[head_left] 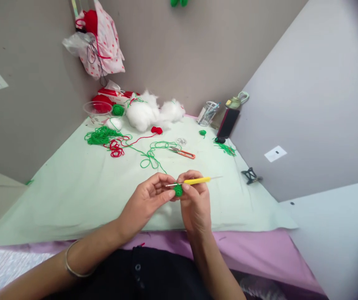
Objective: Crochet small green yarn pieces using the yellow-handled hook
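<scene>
A small green crocheted piece (178,190) is pinched between the thumb and fingers of my left hand (153,192). My right hand (196,200) grips a crochet hook (197,181) by its yellow handle; the metal tip points left, at the top of the green piece. The fingertips of both hands are close together around the piece. From there a green yarn strand (156,162) runs up to loose loops on the pale green cloth (103,200). Orange-handled thread snips (185,153) lie beyond my hands.
White stuffing (143,114), a clear tub (98,113) and tangled green yarn (101,135) lie at the back left. Red yarn (116,148) is nearby. A pen holder (208,113), a leaning phone (229,123) and a black stand (251,176) are on the right.
</scene>
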`<state>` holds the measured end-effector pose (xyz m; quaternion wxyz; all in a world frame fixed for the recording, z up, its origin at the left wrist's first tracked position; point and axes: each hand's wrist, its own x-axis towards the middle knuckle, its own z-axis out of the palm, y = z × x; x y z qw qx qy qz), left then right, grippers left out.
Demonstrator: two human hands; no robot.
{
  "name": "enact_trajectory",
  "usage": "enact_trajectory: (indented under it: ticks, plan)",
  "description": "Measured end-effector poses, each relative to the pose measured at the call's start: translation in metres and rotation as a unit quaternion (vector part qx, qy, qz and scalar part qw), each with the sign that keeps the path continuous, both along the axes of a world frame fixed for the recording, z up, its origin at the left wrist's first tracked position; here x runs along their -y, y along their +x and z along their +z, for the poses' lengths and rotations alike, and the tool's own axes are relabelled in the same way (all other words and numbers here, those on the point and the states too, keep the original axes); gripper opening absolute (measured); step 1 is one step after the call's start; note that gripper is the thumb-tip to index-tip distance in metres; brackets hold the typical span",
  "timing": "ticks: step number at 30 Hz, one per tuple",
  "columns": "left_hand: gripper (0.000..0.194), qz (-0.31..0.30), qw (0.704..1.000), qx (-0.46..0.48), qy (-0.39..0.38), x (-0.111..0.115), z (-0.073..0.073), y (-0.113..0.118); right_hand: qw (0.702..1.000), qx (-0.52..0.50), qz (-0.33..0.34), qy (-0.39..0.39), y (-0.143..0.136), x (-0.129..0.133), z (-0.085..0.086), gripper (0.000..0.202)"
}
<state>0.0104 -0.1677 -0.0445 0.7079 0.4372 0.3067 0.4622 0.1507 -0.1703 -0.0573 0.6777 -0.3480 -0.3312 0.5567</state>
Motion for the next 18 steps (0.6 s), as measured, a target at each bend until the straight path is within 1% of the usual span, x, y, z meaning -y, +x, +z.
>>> enact_trajectory:
  ticks: [2,4,6,9,12,15,16,18]
  plan:
    - [0.023,-0.001,1.000,0.001,0.013,0.000,-0.001,-0.002,0.997,0.064,-0.026,0.021,0.002,0.002,-0.003,0.021]
    - [0.023,0.002,1.000,0.005,0.022,0.000,-0.002,-0.004,0.989,0.126,-0.049,0.052,0.004,0.004,-0.006,0.015]
    - [0.025,0.002,1.000,0.008,0.013,0.000,-0.002,-0.006,0.982,0.161,-0.056,0.077,0.005,0.006,-0.007,0.010]
    - [0.031,0.002,1.000,0.000,-0.002,0.000,0.000,-0.007,0.980,0.175,-0.045,0.080,0.007,0.008,-0.007,0.010]
    - [0.031,0.005,0.999,-0.031,0.014,-0.001,0.001,-0.007,0.979,0.185,-0.039,0.074,0.009,0.011,-0.005,0.009]
    - [0.032,0.000,0.997,-0.067,0.035,-0.005,0.001,-0.008,0.977,0.190,-0.041,0.089,0.013,0.013,-0.003,0.007]
    - [0.036,0.008,0.996,-0.081,0.045,-0.007,0.002,-0.009,0.977,0.187,-0.041,0.092,0.015,0.014,-0.002,0.006]
    - [0.040,0.058,0.991,-0.101,0.071,-0.011,0.005,-0.013,0.982,0.166,-0.040,0.086,0.018,0.013,0.002,0.005]
